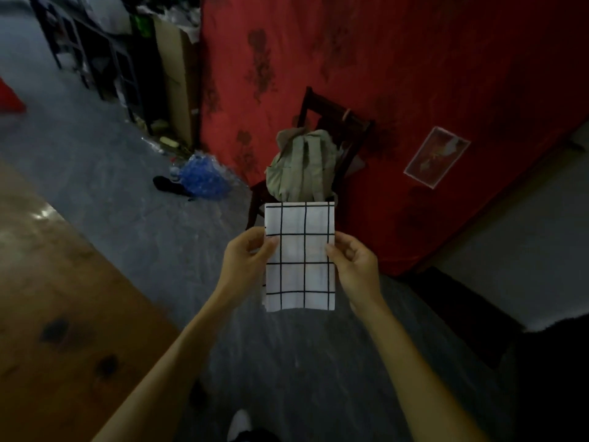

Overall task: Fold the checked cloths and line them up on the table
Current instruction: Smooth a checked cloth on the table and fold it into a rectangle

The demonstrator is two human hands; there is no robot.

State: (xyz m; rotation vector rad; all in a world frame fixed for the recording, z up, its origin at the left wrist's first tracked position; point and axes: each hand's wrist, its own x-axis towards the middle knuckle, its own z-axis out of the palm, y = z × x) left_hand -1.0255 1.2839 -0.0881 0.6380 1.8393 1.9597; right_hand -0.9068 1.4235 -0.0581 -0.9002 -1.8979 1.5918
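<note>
**2 hands holding 1 folded checked cloth in mid-air**

2 large surfaces are filling most of the view. A grey floor (111, 193) is running from the upper left down to the bottom edge. A red patterned drape (414, 74) is hanging across the upper right, with a pale-bordered picture (436, 157) lying on its sloping face.

A brown wooden table (63, 298) is sitting at the left edge, well apart from the cloth; only its corner section is showing.

A dark wooden chair (347, 129) is standing against the drape, and a grey-green backpack (302, 167) is sitting on its seat. A blue plastic bundle (204, 177) is lying on the floor to the left of the chair.

The checked cloth (301, 260), white with black grid lines, is hanging upright as a folded rectangle above the floor, in front of the chair and between both hands. It is not touching the table.

The left hand (248, 260) is pinching the cloth's left edge, thumb lying on the front face. The right hand (353, 263) is pinching the right edge at about the same height, thumb on the front as well. The fingers behind the cloth are hidden.
</note>
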